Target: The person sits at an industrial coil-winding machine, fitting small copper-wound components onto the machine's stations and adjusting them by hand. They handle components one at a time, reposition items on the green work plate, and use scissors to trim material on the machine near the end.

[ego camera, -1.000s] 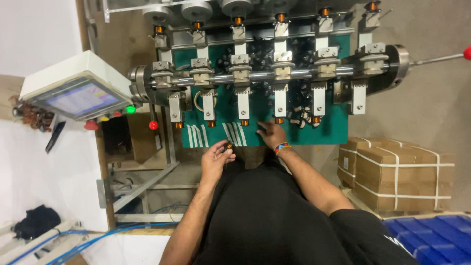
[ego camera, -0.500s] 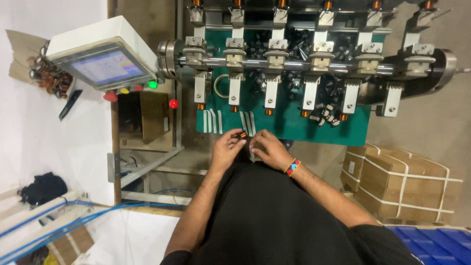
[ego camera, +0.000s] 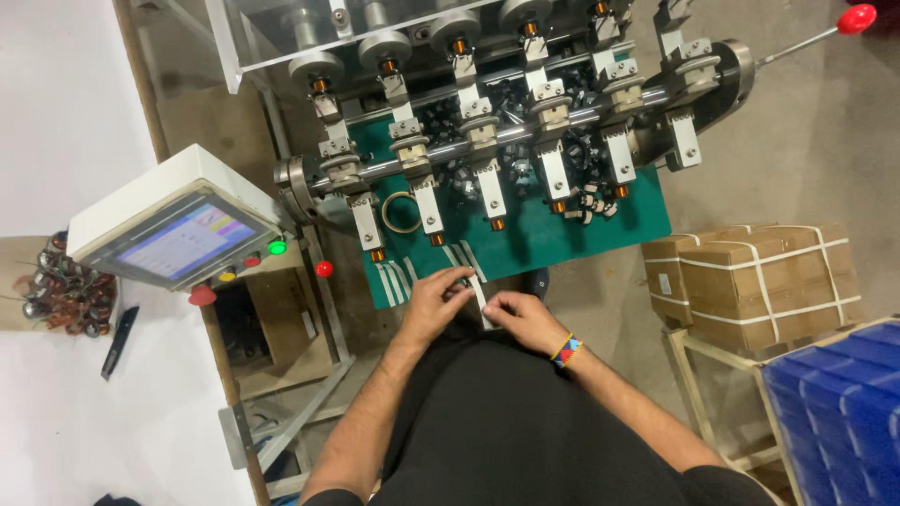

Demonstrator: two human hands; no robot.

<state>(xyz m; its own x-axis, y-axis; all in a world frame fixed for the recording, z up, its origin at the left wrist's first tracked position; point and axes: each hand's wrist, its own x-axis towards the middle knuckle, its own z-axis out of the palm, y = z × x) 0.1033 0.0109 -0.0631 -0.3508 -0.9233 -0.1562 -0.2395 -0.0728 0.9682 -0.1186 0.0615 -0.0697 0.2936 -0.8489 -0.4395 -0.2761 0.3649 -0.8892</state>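
We see both hands together at the near edge of the green mat (ego camera: 562, 242), just in front of the person's black shirt (ego camera: 525, 422); the left hand (ego camera: 433, 305) has its fingers curled narrow onto one end of a white strip (ego camera: 478, 292), pinching it between thumb and fingertips; the right hand (ego camera: 525, 320), with a coloured wristband (ego camera: 565, 349) behind it, lies just beside the strip's near end, its fingers bent and close together, though we cannot tell whether they grip the strip or only touch it; the strip itself runs from the mat's near edge toward the person, between the two hands; to the left of the hands more white strips (ego camera: 398, 277) lie side by side on the mat; beyond them, further off, stands a winding machine (ego camera: 506, 131) with a row of white holders along a steel shaft, small copper coils at their tips; a tape ring (ego camera: 401, 212) rests on the mat under the left holders; a lever with a red knob (ego camera: 860, 17) sticks out at the far right; to the left a control box (ego camera: 173, 225) carries a lit screen and coloured buttons; at the right, strapped cardboard boxes (ego camera: 755, 281) sit near a blue crate (ego camera: 839, 412); at the far left copper coils (ego camera: 66, 292) and a dark knife (ego camera: 119, 339) lie on a white surface.
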